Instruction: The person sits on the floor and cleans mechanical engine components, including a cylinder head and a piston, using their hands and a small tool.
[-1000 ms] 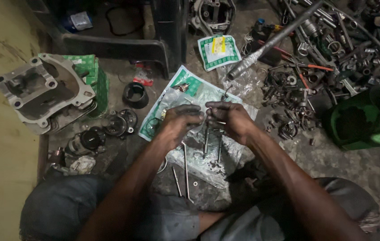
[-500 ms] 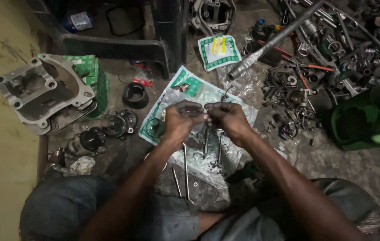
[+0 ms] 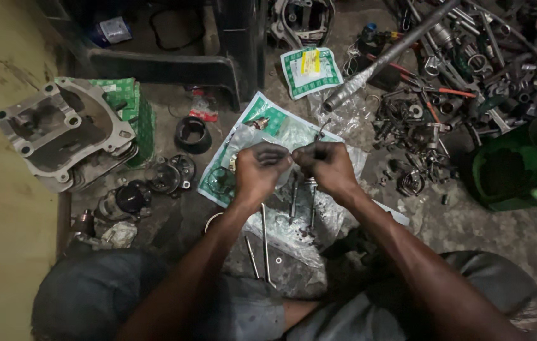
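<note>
Grimy grey concrete floor (image 3: 470,233) is carrying everything, dark with oil stains, while a dull yellow wall (image 3: 3,221) is running along its left edge. Over the middle of the floor the left hand (image 3: 259,170) and the right hand (image 3: 328,165) are meeting with knuckles almost touching, fingers curled shut and pinching something small between them that cannot be made out. Just below them two slim steel valve stems (image 3: 303,199) are standing upright on a crumpled clear plastic bag with green-and-white print (image 3: 262,123), and two loose thin metal rods (image 3: 261,243) are lying nearer the person's knees. Towards the left edge a grey cast-metal engine cylinder head (image 3: 60,136) is leaning against a green cardboard box (image 3: 139,107). A heap of dark metal tools and parts (image 3: 464,57) is filling the far right corner, with a green plastic container (image 3: 514,167) sitting near the right edge.
</note>
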